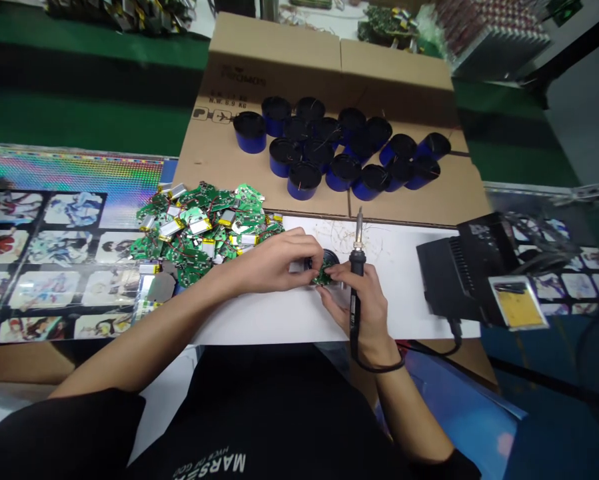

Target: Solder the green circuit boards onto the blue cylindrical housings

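left hand (292, 259) seems to pinch the board (322, 275), contact partly hidden; right hand (368, 297) touches it while gripping the iron (358, 263); best point the tip (360, 212) away.

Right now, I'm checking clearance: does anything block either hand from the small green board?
Nothing visible does: the left hand and right hand both appear to touch the green board. The soldering iron, held in the right hand, lies beside it.
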{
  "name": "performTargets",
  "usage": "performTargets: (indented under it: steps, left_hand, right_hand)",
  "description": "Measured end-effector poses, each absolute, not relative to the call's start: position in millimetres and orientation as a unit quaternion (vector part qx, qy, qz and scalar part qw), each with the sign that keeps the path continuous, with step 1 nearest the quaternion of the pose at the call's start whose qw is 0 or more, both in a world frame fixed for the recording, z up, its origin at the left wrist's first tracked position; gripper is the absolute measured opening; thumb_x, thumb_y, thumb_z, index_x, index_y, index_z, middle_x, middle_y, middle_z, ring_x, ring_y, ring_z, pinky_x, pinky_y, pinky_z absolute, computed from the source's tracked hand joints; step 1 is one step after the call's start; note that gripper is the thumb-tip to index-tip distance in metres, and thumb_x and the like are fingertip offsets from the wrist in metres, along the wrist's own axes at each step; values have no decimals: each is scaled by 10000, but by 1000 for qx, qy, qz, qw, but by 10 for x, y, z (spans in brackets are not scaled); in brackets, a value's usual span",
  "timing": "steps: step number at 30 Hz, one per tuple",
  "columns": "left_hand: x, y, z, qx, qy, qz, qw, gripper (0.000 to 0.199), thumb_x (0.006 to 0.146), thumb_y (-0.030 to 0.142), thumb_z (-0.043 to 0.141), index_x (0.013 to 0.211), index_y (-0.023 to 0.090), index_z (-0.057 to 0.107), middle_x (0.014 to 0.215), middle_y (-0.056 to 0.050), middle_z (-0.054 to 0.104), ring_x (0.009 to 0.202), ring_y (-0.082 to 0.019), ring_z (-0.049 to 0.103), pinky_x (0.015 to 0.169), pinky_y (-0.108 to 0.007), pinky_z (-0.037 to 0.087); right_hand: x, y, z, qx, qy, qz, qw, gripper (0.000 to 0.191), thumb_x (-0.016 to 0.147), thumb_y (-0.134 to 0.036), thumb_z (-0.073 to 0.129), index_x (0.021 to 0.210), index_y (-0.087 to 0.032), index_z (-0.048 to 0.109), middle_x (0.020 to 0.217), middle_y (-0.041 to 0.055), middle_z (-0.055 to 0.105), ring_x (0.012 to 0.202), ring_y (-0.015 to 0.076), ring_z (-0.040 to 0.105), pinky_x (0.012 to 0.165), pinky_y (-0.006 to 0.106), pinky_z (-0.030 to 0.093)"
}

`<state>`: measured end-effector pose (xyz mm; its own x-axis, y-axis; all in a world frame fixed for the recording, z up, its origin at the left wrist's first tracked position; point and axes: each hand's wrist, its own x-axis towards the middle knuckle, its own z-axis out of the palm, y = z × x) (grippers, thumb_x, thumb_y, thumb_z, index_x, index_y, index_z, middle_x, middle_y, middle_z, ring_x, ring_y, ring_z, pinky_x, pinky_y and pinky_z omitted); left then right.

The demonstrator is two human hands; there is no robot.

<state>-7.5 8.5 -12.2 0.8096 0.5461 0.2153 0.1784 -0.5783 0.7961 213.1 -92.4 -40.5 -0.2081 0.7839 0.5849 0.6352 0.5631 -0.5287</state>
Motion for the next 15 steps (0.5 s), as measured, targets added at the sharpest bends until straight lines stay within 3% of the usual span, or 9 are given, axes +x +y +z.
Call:
performTargets:
  steps: [8,12,15]
  left_hand:
    - [-96,139,-35,867,203,196,411,108,1000,144,612,948,197,689,1035,-38,764,1032,-199,648,942,-318,489]
    - [-95,180,3,871,202,171,414,116,981,127,620,950,203,702,1030,-25,770,1023,-193,654,942,-313,488]
    - [-93,183,6,868,208,167,419,108,984,139,627,952,204,708,1029,-24,774,1025,-192,664,937,-311,490]
  right_hand:
    - [2193,-1003,-316,-480,-726,186,456,398,925,-111,769,1262,-271,631,1212,87,804,1141,259,746,995,487,628]
    - [2244,-1069,-249,-513,-649,205,524,241,1027,-122,601,1203,-273,667,1079,41,820,1055,229,783,981,457,625]
    - [2208,-1099,-264,-531,-648,178,516,345,935,-160,784,1228,-278,648,1096,38,798,1043,242,781,965,457,630]
